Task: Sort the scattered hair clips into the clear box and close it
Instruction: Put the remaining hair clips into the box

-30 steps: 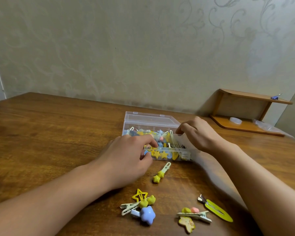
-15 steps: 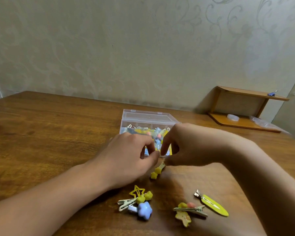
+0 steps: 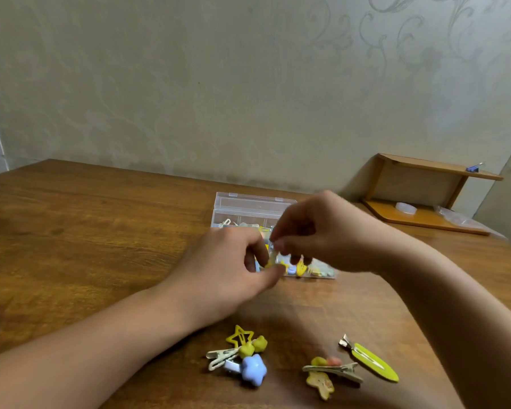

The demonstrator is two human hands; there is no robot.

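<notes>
Left hand [image 3: 227, 270] is raised just in front of the clear box [image 3: 248, 208], thumb and forefinger curled and pinching a small yellow clip [image 3: 273, 262] at its decorated end. Right hand [image 3: 322, 234] sits right of it, over the box's near-right part, fingertips curled and pinching the same clip's other end; motion blur hides exact contact.

Handling, est.: clip is light, stiff, small, w/ a metal spring jaw and a smooth plastic ornament. Ornament likely slippery; the flat metal shank looks the better hold. Low break risk, but a dropped clip may bounce.

Box: lid open, hinged back on the far side. Its compartments hold many clips already; near-row contents are partly hidden by both hands.

Loose items, all nearer the camera than the box:
- front-left: yellow star clip [image 3: 240, 336], green-knob clip [image 3: 242, 349], blue star clip [image 3: 252, 369], bunched and touching.
- front-centre: tan star clip [image 3: 322, 383] under a metal clip w/ yellow and pink beads [image 3: 332, 368].
- front-right: green leaf-shaped clip [image 3: 372, 361], lying apart.

Obstructions: none between loose clips and box; only the hands themselves crowd the opening. Wooden shelf [image 3: 425, 184], far right of the box, is well clear.
</notes>
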